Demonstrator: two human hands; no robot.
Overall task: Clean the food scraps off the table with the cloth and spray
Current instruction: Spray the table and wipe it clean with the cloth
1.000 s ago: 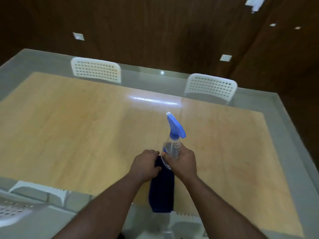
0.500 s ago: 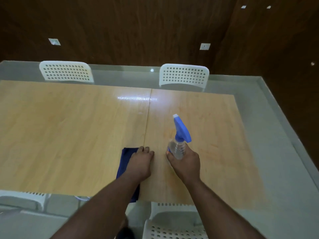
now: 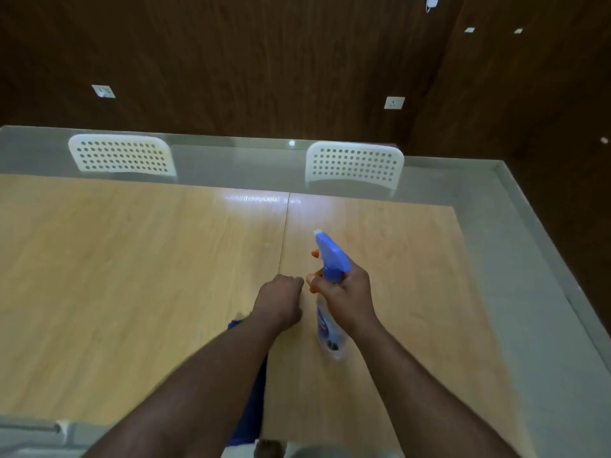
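A spray bottle [image 3: 331, 259] with a blue trigger head and clear body is lifted off the wooden table [image 3: 132, 292], nozzle pointing away from me. My right hand [image 3: 345, 294] grips its neck. Just to its left, my left hand [image 3: 281, 300] is curled into a fist over the table's centre seam. A dark blue cloth [image 3: 248, 428] trails from under that fist and forearm back to the near table edge, mostly hidden by the arm. I cannot make out any food scraps on the tabletop.
Two white perforated chairs [image 3: 122, 155] [image 3: 355, 165] stand at the table's far side before a dark wood wall. Part of another white chair [image 3: 36, 431] shows at the near left. Grey floor runs along the table's right edge.
My right hand has raised the spray bottle off the table and shifted its grip to the neck. My left hand went from lying flat on the cloth to a fist, moving forward and right.
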